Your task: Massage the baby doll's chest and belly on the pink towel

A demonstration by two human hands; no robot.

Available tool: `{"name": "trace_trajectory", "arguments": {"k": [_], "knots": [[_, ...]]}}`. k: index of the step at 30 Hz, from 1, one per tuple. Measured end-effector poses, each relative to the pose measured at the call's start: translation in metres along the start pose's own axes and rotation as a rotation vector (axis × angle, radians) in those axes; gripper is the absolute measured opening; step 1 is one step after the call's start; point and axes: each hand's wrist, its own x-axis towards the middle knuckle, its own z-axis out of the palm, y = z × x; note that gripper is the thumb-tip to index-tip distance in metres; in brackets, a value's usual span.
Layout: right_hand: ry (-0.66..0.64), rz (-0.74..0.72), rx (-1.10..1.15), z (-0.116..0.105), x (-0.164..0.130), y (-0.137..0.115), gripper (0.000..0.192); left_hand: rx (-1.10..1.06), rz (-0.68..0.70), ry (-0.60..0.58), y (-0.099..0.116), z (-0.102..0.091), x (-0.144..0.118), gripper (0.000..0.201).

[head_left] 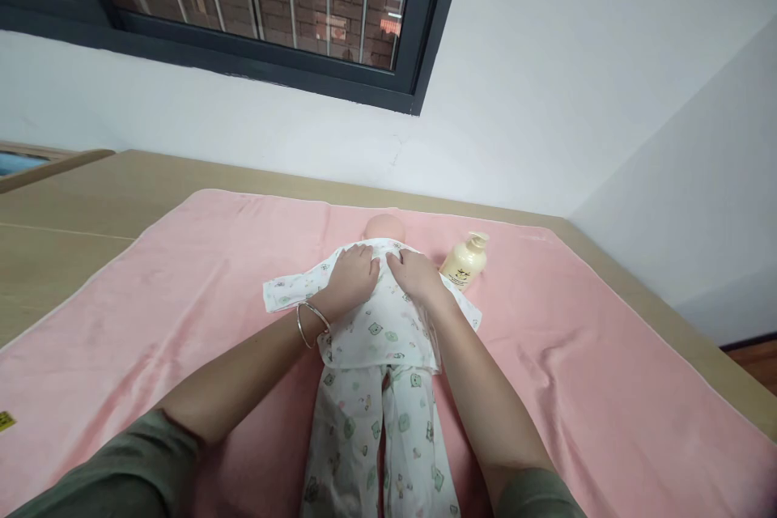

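Grip: both hands lie palm-down and flat, fingers spread, pinching nothing. Left hand (355,275) and right hand (418,273) press on the upper chest of the doll (380,340), just below its collar; the fingertips of the two hands nearly meet at the midline. No fold of cloth is visibly caught between any fingers.

Near field: both forearms enter from the bottom edge, in olive-green sleeves, and converge toward the doll. The left wrist carries a silver bangle (312,322). The arms are extended well forward, elbows low, wrists roughly level with the cloth.

Doll: lies on its back along the centre line, legs toward the camera, head (384,227) away. It wears a white printed top and matching trousers (382,437); the sleeves are spread out to either side.

Surface: pink towel (151,316) covers most of the tan tabletop (66,218). Wide bare towel to the left of the doll; similar room on the right, except for a cream pump bottle (464,261) lying tilted just beside the doll's shoulder, near the right hand but not touching it. The towel's right edge runs close to the table's right edge (668,324).

Far field: the table's far edge meets a white wall (546,97), little room beyond the head. A dark-framed window (273,8) is above.
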Motion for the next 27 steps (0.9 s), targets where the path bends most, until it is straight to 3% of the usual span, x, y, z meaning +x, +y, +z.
{"name": "trace_trajectory", "arguments": {"k": [9,14,19,23,27], "knots": [[0.009,-0.026,0.007,0.002,0.002,0.005,0.054,0.065,0.057,0.004,0.018,-0.005,-0.021,0.041],[0.037,0.008,-0.154,0.002,-0.016,-0.018,0.052,-0.019,0.035,-0.059,0.007,-0.013,-0.007,0.036],[0.062,-0.051,-0.264,0.003,-0.036,-0.038,0.04,0.004,0.021,-0.099,0.0,-0.018,0.002,0.035],[0.011,-0.023,-0.152,-0.002,-0.021,-0.023,0.044,0.112,0.032,-0.029,0.014,-0.012,-0.013,0.037],[0.004,0.002,-0.153,-0.004,-0.01,-0.013,0.053,0.112,0.156,-0.017,0.024,-0.011,-0.024,0.035]]}}
